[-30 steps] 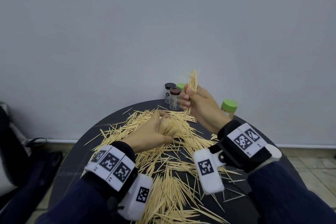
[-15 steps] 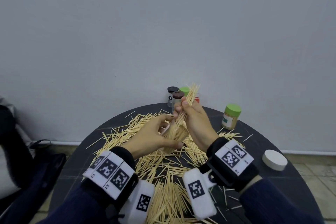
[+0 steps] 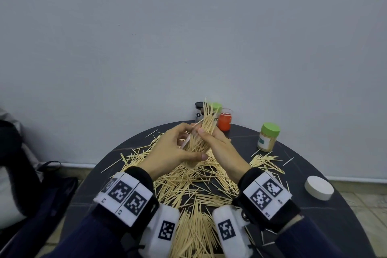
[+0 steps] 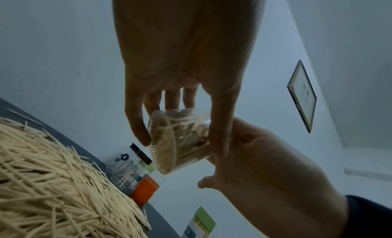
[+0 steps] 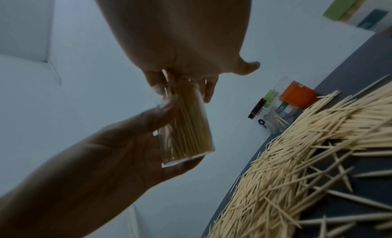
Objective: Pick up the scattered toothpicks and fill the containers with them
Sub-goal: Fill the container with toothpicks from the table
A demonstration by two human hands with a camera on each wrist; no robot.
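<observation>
My left hand (image 3: 178, 146) grips a clear round container (image 3: 194, 151) full of toothpicks, tilted and held above the table. My right hand (image 3: 213, 138) pinches a bundle of toothpicks (image 3: 207, 121) whose lower ends go into the container's mouth while the upper ends fan out above. In the left wrist view my left hand's fingers (image 4: 135, 124) wrap round the container (image 4: 178, 141). The right wrist view shows my right hand (image 5: 180, 80) at the mouth of the container (image 5: 191, 129). Scattered toothpicks (image 3: 188, 184) cover the dark round table (image 3: 314, 226).
At the table's far edge by the wall stand a black-lidded jar (image 3: 198, 111), a green-lidded jar (image 3: 216, 106) and an orange jar (image 3: 224, 120). A green-lidded jar of toothpicks (image 3: 268, 137) stands at the right, with a white lid (image 3: 318, 187) nearer. A dark bag lies left on the floor.
My left hand has lifted the container off the pile. My right hand has brought the bundle down from its raised place and set its lower ends into the container.
</observation>
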